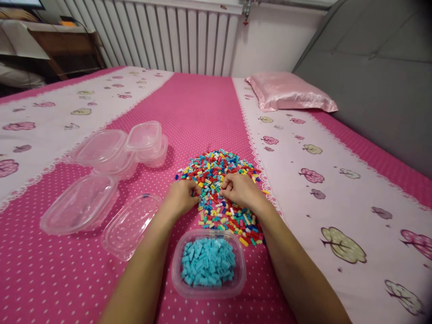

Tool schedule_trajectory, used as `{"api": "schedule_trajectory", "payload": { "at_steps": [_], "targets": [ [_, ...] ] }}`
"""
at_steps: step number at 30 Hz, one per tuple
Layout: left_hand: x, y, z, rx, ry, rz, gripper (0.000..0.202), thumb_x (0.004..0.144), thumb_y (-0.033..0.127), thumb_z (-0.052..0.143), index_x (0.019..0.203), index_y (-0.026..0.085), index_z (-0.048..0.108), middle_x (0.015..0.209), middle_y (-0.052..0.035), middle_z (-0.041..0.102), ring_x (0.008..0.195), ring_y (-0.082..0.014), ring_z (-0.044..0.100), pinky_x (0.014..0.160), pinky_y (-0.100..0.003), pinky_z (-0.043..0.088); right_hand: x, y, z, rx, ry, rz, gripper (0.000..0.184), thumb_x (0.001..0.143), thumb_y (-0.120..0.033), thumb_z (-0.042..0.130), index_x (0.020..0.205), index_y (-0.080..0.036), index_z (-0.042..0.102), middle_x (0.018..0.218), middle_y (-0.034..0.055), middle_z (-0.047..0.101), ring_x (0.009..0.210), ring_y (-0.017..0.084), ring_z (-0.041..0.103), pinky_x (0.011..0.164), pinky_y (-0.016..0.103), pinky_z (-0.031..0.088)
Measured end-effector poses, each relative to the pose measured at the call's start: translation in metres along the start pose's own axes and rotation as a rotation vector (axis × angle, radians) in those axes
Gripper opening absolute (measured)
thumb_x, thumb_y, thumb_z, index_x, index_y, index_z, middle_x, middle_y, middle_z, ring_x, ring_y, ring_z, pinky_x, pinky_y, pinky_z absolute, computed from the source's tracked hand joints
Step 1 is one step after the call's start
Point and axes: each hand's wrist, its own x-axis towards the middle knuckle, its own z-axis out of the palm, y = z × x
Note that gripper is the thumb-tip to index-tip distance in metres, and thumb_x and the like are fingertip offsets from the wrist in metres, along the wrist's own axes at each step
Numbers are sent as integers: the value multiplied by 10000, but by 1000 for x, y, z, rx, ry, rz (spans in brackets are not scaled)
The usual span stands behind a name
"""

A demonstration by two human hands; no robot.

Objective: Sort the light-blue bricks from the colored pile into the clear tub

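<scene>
A wide heap of small building bricks (216,168) in many colours lies on the pink dotted bedsheet. At the heap's left side is my left hand (184,195), its fingers curled together among the bricks. My right hand (241,191) reaches over the heap's middle with thumb and fingers pinched. Whatever either pinch holds is too small to make out. Nearer to me, between my forearms, stands a clear plastic container (176,270) filled with light blue bricks (208,262).
To the left lie a clear lid (131,227) and several lidded clear containers (79,204), some stacked. A pink pillow (290,92) rests at the back right by the grey headboard (374,67). A white radiator (175,38) stands behind the bed.
</scene>
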Motion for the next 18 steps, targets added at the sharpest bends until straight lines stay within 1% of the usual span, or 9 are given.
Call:
{"api": "schedule_trajectory", "payload": {
  "at_steps": [5, 8, 11, 13, 15, 17, 18],
  "targets": [
    [-3, 4, -2, 28, -32, 34, 75, 598, 161, 639, 648, 178, 693, 518, 17, 527, 522, -134, 447, 531, -247, 278, -1, -2, -1, -2, -15, 10, 60, 712, -208, 679, 738, -204, 625, 741, 0, 692, 689, 131, 626, 627, 217, 424],
    [-3, 3, -4, -16, -53, 37, 69, 613, 188, 632, 655, 169, 683, 518, 22, 522, 527, -133, 454, 527, -241, 286, 0, -1, 0, 7, -17, 7, 68, 709, -208, 683, 733, -204, 619, 723, -8, 690, 679, 129, 624, 613, 214, 418],
    [-3, 3, -8, -81, -82, 24, 131, 649, 256, 620, 701, 151, 680, 503, 40, 485, 502, -119, 437, 509, -230, 301, 1, 1, 1, 14, -14, -10, 73, 708, -215, 683, 728, -205, 614, 707, -12, 688, 672, 130, 624, 599, 214, 410],
    [-5, 5, -12, -240, -84, -5, 180, 666, 308, 629, 727, 142, 663, 517, 47, 483, 499, -109, 439, 503, -221, 322, 1, 2, 1, 16, -9, -18, 73, 709, -219, 683, 724, -206, 612, 713, -12, 690, 672, 129, 624, 597, 215, 407],
    [-8, 8, -16, -537, -83, -68, 201, 667, 324, 661, 751, 144, 634, 564, 43, 521, 522, -100, 467, 507, -208, 354, 1, 2, 1, 16, -7, -16, 76, 709, -219, 685, 720, -206, 611, 718, -11, 691, 670, 128, 623, 596, 217, 404],
    [-11, 14, -20, -870, -98, -164, 169, 664, 270, 689, 747, 148, 606, 625, 26, 579, 547, -90, 509, 520, -192, 399, 1, 1, 1, 15, -9, -14, 79, 709, -218, 687, 717, -206, 610, 715, -13, 690, 670, 128, 623, 598, 219, 402],
    [-13, 17, -22, -999, -113, -213, 136, 669, 222, 685, 743, 149, 598, 654, 14, 605, 562, -86, 535, 527, -182, 422, 1, 1, 1, 16, -10, -13, 78, 709, -217, 687, 715, -205, 609, 712, -14, 690, 669, 127, 623, 598, 220, 400]
  ]
}}
